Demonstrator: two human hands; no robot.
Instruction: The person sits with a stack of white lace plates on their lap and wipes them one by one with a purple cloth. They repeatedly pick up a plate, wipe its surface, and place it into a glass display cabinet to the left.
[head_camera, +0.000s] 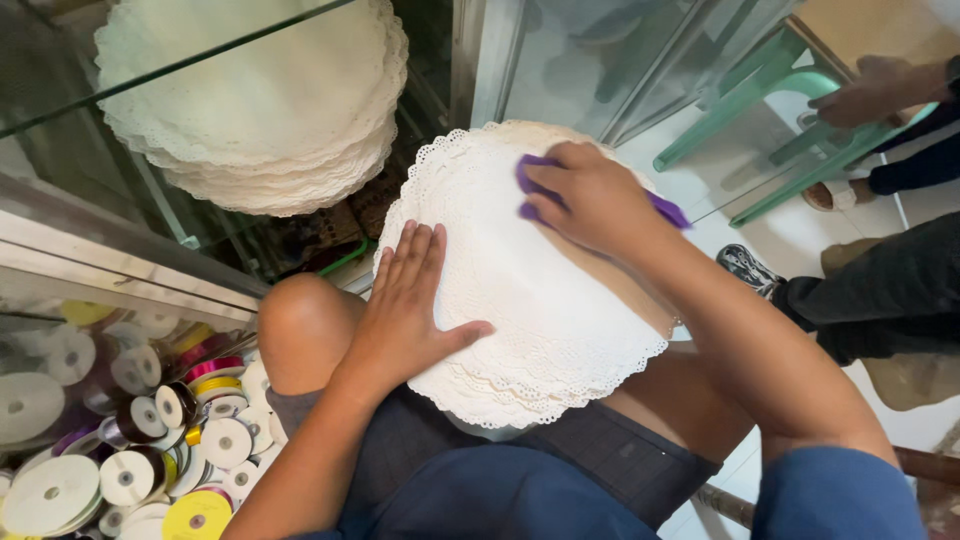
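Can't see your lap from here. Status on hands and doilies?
Left hand flat on doily stack on lap. Right hand presses purple cloth on it. Nothing blocking.

Single head-worn view, looking steeply down, close over the person's lap, glass shelves (200, 60) beyond

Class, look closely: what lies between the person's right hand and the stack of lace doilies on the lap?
In the head view, a purple cloth lies under the right hand, pressed onto the doily stack.
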